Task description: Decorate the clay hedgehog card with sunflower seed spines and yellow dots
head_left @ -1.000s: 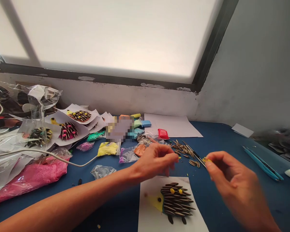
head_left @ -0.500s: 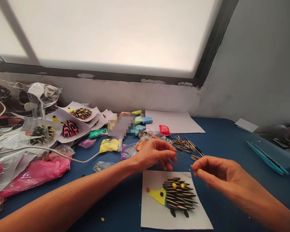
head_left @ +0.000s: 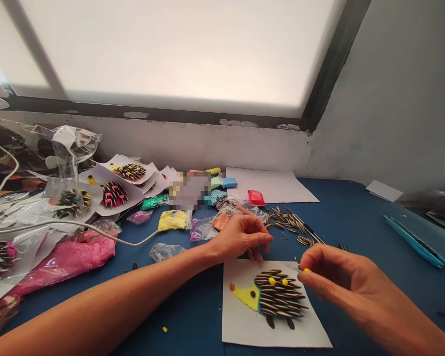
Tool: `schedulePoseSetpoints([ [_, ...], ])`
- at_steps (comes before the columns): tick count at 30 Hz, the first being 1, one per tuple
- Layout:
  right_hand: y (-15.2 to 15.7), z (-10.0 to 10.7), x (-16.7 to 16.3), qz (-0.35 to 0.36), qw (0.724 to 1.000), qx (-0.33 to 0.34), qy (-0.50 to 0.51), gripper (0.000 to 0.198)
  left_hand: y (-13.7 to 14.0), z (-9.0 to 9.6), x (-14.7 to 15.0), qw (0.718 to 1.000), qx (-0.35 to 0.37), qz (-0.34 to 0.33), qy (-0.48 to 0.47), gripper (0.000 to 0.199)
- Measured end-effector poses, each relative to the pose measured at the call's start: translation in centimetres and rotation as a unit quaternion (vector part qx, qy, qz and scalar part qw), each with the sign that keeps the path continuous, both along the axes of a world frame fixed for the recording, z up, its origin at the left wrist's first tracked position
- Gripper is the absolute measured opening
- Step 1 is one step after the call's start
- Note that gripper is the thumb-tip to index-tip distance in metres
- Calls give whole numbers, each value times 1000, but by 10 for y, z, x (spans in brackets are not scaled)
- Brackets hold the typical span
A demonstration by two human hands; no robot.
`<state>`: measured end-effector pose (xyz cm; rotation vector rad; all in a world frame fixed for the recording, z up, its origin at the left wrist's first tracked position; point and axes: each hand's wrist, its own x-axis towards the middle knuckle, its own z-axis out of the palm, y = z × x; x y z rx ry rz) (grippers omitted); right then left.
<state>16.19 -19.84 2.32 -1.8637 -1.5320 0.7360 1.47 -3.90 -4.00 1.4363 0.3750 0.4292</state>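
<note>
A white card on the blue table bears a hedgehog of striped sunflower seeds, with a yellow clay face, dark eye, reddish nose and dark feet. Two yellow clay dots sit among its seed spines. My right hand, at the card's right edge, pinches a small bit of yellow clay between thumb and forefinger. Over the card's top edge hovers my left hand, fingers loosely bent and apart, with nothing visible in them.
Loose sunflower seeds lie beyond the card, beside a thin dark-handled tool. Bagged clay, such as a yellow packet, and finished hedgehog cards crowd the left. A yellow crumb lies nearer me. Blue tweezers-like tool rests at right.
The view has shifted slightly, moving the scene right. My right hand still pinches the yellow clay and has dipped a little toward the card. My left hand's fingers have drawn slightly closer together.
</note>
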Motion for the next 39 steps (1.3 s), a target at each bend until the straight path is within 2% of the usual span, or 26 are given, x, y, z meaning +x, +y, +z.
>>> schedulePoseSetpoints([
  [5, 2, -6, 1, -8, 999, 27, -33, 39, 0, 0, 0, 1000, 1, 1, -1, 42],
  [9, 3, -13, 6, -47, 999, 11, -12, 37, -1, -1, 1, 1000, 3, 1, 2, 39],
  [16, 5, -17, 12, -43, 998, -21, -38, 39, 0, 0, 0, 1000, 8, 3, -5, 31],
  [21, 9, -13, 7, -116, 987, 17, -109, 41, 0, 0, 0, 1000, 11, 7, -3, 25],
  [25, 8, -10, 6, -151, 981, 31, -121, 38, -1, -2, 2, 1000, 25, 3, 4, 20],
  [29, 6, -10, 13, -110, 988, 12, -104, 36, -3, -2, 3, 999, 28, 7, 14, 16],
  [32, 7, -12, 18, -72, 996, -31, -49, 40, -3, 0, 3, 999, 28, 8, 19, 15],
  [35, 9, -13, 20, -98, 993, -56, 28, 43, -3, 0, 2, 999, 31, 9, 17, 16],
  [39, 9, -15, 20, -118, 990, -32, 67, 45, -3, -1, 1, 999, 30, 11, 16, 17],
])
